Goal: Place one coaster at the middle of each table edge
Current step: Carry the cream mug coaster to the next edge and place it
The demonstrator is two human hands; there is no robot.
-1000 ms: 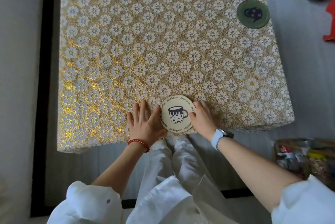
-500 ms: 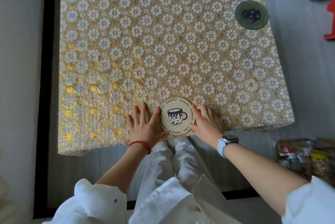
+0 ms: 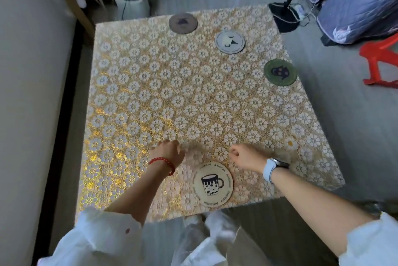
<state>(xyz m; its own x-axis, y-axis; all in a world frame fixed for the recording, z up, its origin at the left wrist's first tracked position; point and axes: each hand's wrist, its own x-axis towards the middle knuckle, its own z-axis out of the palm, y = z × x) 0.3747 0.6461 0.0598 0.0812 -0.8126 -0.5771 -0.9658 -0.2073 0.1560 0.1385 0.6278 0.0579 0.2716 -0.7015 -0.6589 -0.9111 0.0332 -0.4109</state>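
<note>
At the near edge of the tabletop, about midway along it, a cream coaster with a spotted mug drawn on it lies flat on the gold flower-patterned cloth, its rim close to the edge. Both hands are past it and off it. The left hand, with a red bead bracelet at the wrist, is over the cloth to the left of the coaster and slightly farther in, its fingers curled together and holding nothing. The right hand, with a pale blue watch on the wrist, is to the right of the coaster, its fingers also loosely curled in, empty. Farther on, a green coaster sits at the right edge, beyond its midpoint. Beyond that a grey-white coaster lies inside the far right corner, away from both edges. A brown coaster rests at the far edge, near its middle. The left edge carries no coaster. On the floor to the right stands a red stool.
</note>
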